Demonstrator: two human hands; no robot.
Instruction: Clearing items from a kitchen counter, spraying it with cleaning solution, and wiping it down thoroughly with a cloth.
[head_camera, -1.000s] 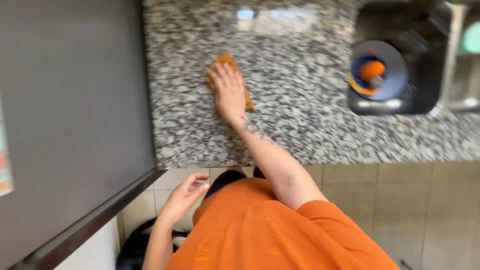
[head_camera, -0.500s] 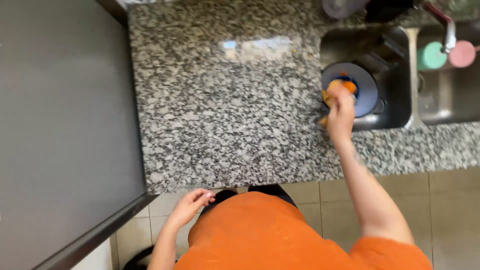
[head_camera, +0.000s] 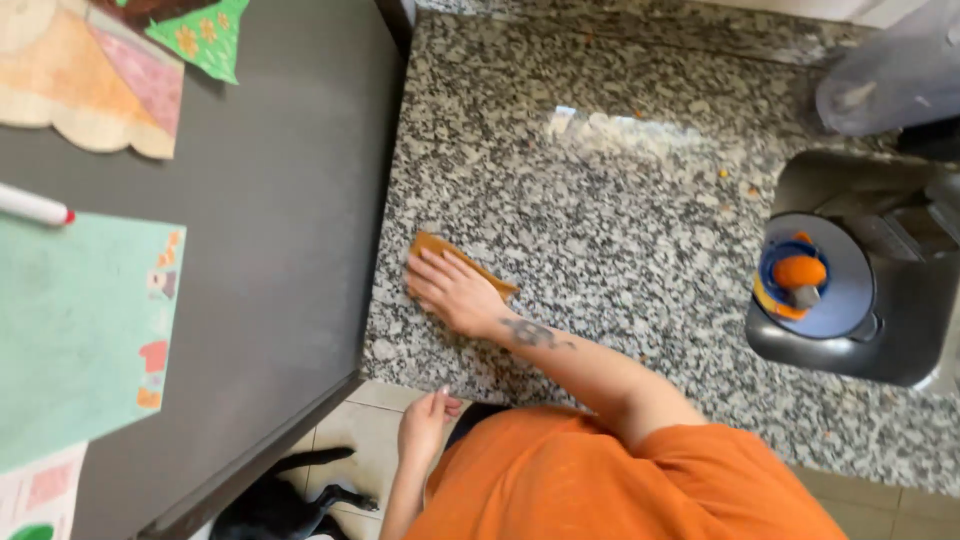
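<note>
While the cloth (head_camera: 462, 262), a small orange-brown one, lies on the speckled granite worktop (head_camera: 620, 200) near its left edge, just beside the dark fridge top (head_camera: 280, 200), the right hand (head_camera: 452, 292) presses it down flat, fingers spread and extended, palm on the fabric rather than gripping it. Wiping well here seems to call for even pressure with the whole palm, overlapping strokes, and carrying the orange crumbs near the sink (head_camera: 850, 290) toward one spot instead of scattering them. The left hand (head_camera: 425, 425) hangs loosely curled by the orange shirt (head_camera: 620, 480), holding nothing. A dark animal (head_camera: 275, 505) lies on the tiled floor below.

Half a second ago the right hand was over at the sink, by the round blue lid (head_camera: 815, 290) with its orange knob; now it is back across the worktop at the left side. The left hand has barely moved.
</note>
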